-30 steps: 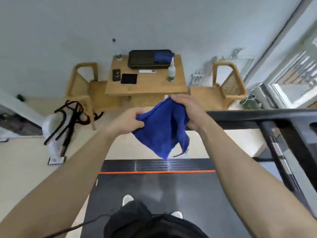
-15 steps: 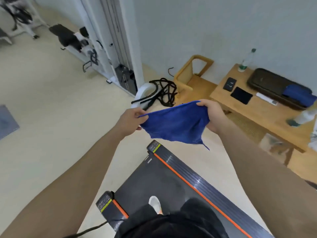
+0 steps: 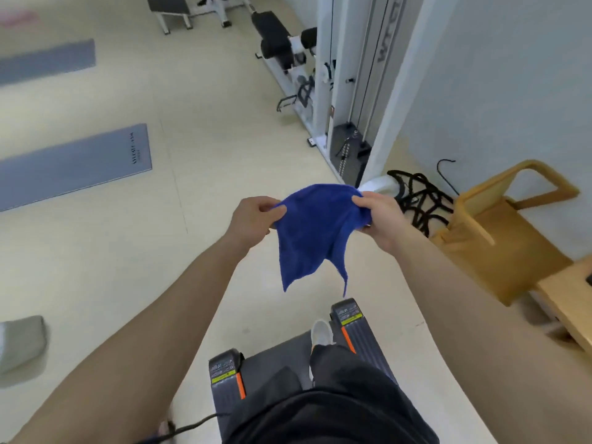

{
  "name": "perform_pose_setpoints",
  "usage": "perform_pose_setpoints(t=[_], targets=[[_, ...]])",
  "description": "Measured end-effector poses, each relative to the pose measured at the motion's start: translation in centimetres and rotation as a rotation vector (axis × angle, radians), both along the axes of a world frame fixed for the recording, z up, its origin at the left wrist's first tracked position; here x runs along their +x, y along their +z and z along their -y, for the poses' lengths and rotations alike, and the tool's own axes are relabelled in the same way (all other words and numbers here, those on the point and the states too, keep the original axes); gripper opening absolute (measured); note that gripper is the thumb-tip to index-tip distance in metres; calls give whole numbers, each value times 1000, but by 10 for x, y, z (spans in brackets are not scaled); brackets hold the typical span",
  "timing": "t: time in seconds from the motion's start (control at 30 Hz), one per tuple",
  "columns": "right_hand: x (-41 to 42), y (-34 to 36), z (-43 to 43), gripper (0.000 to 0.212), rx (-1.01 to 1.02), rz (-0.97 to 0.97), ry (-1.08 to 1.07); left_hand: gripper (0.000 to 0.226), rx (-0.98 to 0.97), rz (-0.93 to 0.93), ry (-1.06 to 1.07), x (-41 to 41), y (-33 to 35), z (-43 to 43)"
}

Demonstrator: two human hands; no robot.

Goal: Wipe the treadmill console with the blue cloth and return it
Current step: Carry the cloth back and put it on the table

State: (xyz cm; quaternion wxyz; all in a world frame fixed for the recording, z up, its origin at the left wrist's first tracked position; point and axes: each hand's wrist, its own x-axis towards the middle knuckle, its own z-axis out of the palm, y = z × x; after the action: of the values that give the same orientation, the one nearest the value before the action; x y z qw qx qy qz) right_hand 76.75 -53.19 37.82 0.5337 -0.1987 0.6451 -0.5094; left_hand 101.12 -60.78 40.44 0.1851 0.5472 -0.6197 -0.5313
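- Head view: the left hand (image 3: 253, 219) and right hand (image 3: 379, 219) each pinch a top corner of the cloth (image 3: 312, 235), fingers closed on its edge.
- The cloth hangs slack between and below the hands, in the air above the floor (image 3: 208, 155), ahead of the treadmill (image 3: 272, 363) end.

The person's arms are bare, with no sleeves showing. They wear black trousers (image 3: 349, 389) and a pale grey shoe (image 3: 321, 334) with a lighter sole.
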Motion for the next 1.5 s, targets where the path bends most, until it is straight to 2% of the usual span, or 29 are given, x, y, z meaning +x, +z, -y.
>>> perform_pose_setpoints(t=[0.2,0.43,0.6,0.7,0.77,0.93,1.17,1.4,1.5], targets=[[-10,-14,106,18,24,50,106,12,38,28,109,-26,-6,88],[-21,-55,206,26,10,42,140,13,49,5,27,-66,-54,194],[-16,-157,278,19,-16,32,105,7,-37,-27,-133,-94,-149,285],[-6,-234,321,20,-52,75,-45,7,-30,-112,-192,-108,-226,331],[-3,-257,336,19,-45,111,-152,5,-19,-135,-221,-117,-254,352],[-27,-232,343,18,49,93,-283,11,-61,-2,-397,-156,-245,374],[-108,-211,337,19,81,128,-571,20,-403,47,-692,-264,-215,370],[-211,-209,254,25,90,217,-932,16,-643,7,-998,-398,-225,294],[-246,-206,207,24,93,262,-1077,12,-615,-41,-1133,-448,-231,248]])
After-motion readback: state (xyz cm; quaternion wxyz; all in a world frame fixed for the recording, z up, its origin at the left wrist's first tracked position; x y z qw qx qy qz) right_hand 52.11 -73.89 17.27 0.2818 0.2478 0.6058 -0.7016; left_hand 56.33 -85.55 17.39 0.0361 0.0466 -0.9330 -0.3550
